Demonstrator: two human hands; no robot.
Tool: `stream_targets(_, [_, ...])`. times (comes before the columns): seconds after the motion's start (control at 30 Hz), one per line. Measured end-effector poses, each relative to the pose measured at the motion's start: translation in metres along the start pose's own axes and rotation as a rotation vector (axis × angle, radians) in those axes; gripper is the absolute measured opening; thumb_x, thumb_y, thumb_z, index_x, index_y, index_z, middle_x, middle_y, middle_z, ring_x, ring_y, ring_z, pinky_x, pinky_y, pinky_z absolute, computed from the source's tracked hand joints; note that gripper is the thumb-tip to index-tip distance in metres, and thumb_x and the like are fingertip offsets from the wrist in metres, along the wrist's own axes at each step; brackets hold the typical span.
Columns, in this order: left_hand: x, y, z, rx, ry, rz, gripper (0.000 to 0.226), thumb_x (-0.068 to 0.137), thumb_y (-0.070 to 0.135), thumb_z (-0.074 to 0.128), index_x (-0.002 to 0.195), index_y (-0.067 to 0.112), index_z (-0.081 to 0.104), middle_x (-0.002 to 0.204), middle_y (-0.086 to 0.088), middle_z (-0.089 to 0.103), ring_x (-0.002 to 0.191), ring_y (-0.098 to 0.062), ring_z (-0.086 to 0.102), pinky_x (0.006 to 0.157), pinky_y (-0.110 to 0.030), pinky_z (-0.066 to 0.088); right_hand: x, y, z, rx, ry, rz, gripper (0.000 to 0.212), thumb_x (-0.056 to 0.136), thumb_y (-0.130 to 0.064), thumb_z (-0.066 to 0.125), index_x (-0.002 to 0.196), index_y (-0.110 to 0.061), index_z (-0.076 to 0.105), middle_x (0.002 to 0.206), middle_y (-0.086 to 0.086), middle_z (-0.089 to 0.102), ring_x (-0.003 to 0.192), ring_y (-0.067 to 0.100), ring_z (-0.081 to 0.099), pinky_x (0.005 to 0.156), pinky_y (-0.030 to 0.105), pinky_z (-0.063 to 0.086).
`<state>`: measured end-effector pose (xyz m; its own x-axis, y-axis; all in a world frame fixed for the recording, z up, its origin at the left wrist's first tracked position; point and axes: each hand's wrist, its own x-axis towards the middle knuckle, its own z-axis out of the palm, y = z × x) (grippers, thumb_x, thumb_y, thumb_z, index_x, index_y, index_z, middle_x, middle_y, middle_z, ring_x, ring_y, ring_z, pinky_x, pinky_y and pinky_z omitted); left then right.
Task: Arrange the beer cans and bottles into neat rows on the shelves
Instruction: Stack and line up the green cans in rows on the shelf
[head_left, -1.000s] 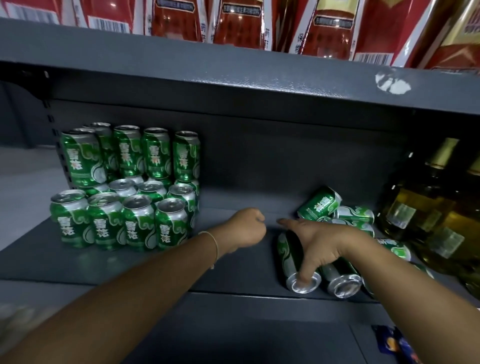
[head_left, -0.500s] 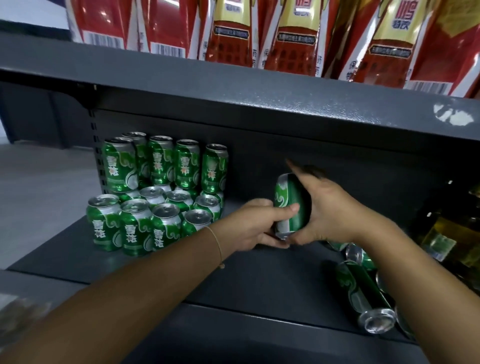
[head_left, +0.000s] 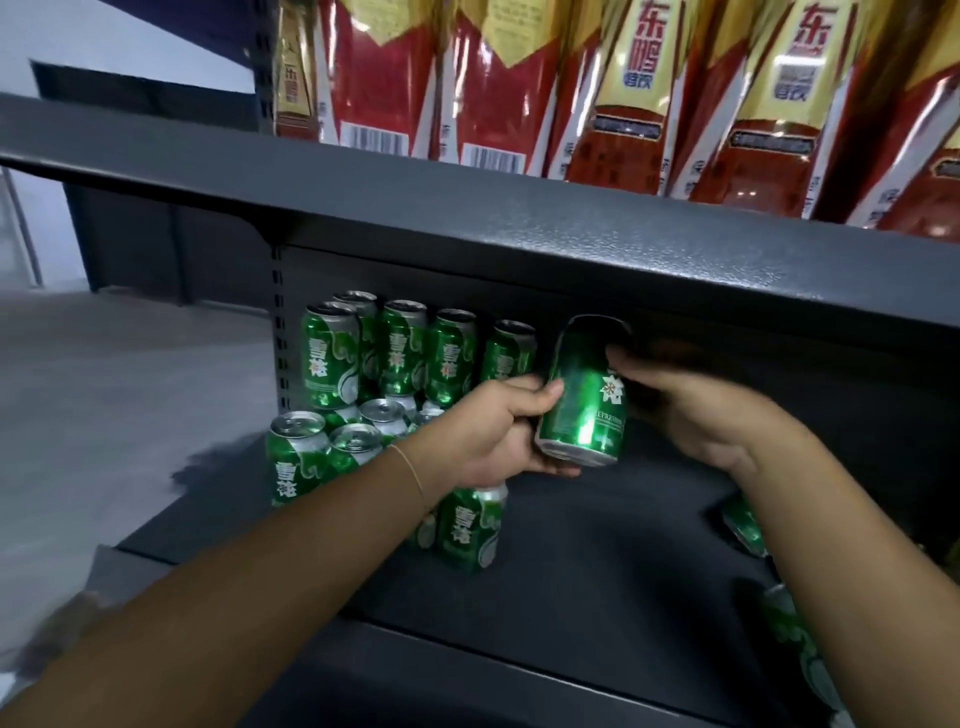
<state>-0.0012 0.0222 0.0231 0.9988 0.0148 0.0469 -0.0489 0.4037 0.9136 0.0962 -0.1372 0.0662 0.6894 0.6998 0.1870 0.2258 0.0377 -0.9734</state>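
Green aluminium, the can (head_left: 582, 400) is held upright above the shelf (head_left: 597, 545) near its back edge, both hands curled round it: left hand (head_left: 498, 431) low on its side, right hand (head_left: 691, 400) near the top. Probably smooth, rigid and dentable if squeezed; mid-wall grip suits, beside the stacked cans (head_left: 395, 374) at the left edge.

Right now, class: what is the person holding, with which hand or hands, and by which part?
One green beer can, lifted above the shelf. The left hand grips its lower side; the right hand holds its upper side.
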Motion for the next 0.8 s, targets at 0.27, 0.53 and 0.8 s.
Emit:
stream_targets(0.27, [-0.018,0.02,-0.047,0.067,0.086,0.066,0.024,0.096,0.007,0.047,0.116,-0.003,0.054,0.119,-0.021,0.063,0.11,-0.035,0.062,0.092,-0.056,0.05,0.033,0.005,0.048,0.057,0.012,-0.1,0.062,0.06,-0.017,0.088,0.113,0.004,0.065,0.106,0.014,0.071,0.096,0.023,0.068,0.082,0.033,0.055])
stream_targets(0.53, [-0.042,0.033,-0.092,0.58,0.228,0.137,0.078,0.066,0.031,0.088,0.131,0.014,0.049,0.128,-0.002,0.058,0.11,-0.017,0.063,0.095,-0.034,0.054,0.061,0.003,0.106,0.02,0.116,-0.198,0.058,0.058,-0.019,0.084,0.109,0.004,0.068,0.104,0.015,0.073,0.093,0.024,0.072,0.072,0.026,0.058])
stream_targets(0.8, [-0.063,0.047,-0.129,0.622,0.327,0.305,0.044,0.075,0.01,0.083,0.093,0.033,0.049,0.099,0.011,0.061,0.094,-0.008,0.063,0.078,-0.02,0.054,0.078,0.009,0.15,-0.104,0.175,-0.112,0.102,0.04,-0.048,0.094,0.129,-0.019,0.055,0.118,-0.006,0.066,0.105,0.011,0.065,0.088,0.029,0.053])
